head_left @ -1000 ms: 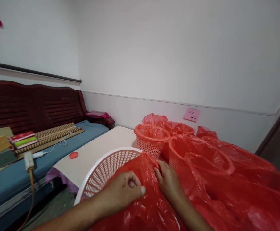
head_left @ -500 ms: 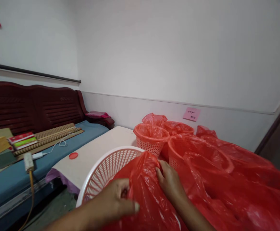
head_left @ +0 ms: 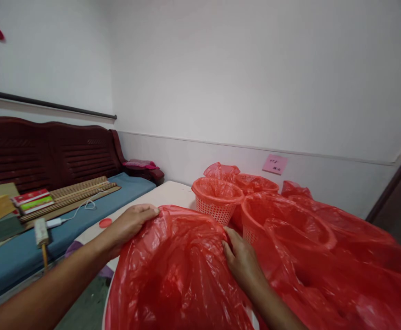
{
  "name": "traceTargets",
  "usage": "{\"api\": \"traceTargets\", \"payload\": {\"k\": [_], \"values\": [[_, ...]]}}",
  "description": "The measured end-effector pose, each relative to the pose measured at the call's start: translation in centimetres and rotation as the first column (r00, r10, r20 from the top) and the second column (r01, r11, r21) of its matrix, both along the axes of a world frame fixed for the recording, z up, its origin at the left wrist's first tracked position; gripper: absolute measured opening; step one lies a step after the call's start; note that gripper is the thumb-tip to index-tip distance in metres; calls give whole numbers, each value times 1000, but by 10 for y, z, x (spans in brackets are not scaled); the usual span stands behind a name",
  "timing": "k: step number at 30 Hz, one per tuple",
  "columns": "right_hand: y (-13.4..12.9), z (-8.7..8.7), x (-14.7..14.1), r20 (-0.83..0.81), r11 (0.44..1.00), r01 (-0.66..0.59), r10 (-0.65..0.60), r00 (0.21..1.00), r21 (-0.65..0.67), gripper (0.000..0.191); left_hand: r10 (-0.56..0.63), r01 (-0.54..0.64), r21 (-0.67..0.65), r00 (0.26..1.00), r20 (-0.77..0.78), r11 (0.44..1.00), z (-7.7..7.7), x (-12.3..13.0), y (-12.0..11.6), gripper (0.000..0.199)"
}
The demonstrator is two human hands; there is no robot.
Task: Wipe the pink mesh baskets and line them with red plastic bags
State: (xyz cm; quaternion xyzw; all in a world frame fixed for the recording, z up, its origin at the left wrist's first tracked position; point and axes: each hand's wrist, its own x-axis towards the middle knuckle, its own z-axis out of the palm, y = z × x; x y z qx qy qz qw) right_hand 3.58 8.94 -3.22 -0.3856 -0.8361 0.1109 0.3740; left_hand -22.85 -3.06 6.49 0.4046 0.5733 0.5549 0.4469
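Note:
A shiny red plastic bag hangs wide-mouthed over the large white basket, hiding nearly all of it. My left hand pinches the bag's edge at the far left of the mouth. On the right side of the rim, my right hand has its fingers closed on the bag's edge. Just behind stands a smaller perforated basket lined with red plastic. Close to my right hand is another red-lined basket.
More red plastic spreads over the right side. A red lid lies on the pale table. At left, a wooden bench with a blue cushion holds boxes, slats and a power strip. A pink note is on the wall.
My left hand has moved up and left, taking the bag's edge with it. The bag's mouth has spread open over the white basket, covering its slatted inside. My right hand stays nearly in place.

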Motion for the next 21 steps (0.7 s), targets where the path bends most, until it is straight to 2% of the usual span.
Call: {"api": "traceTargets", "payload": {"k": [3,6,9,12,15,18,21], "values": [[0,0,-2,-34,1000,-17,17,999,-7,40,87,-76,76,983,-159,994,-8,-11,16,18],[-1,2,-3,-34,999,-45,44,998,-28,43,139,-105,145,957,-256,984,-12,-17,27,22],[-2,4,-4,-39,997,-63,62,997,-32,46,66,-29,132,955,-288,991,-6,-19,31,23],[-4,5,-5,-51,996,-69,67,996,-49,49,-44,78,112,961,-274,991,1,-15,31,39],[-7,4,-6,-76,998,-31,28,997,-48,55,-47,103,175,954,-295,979,3,-8,32,45],[-10,2,-7,-101,1000,-12,10,995,-23,62,-2,89,248,944,-330,965,-1,-2,32,34],[-11,3,-7,-105,999,-24,27,994,30,65,31,74,258,924,-380,963,-4,-1,31,16]]}}
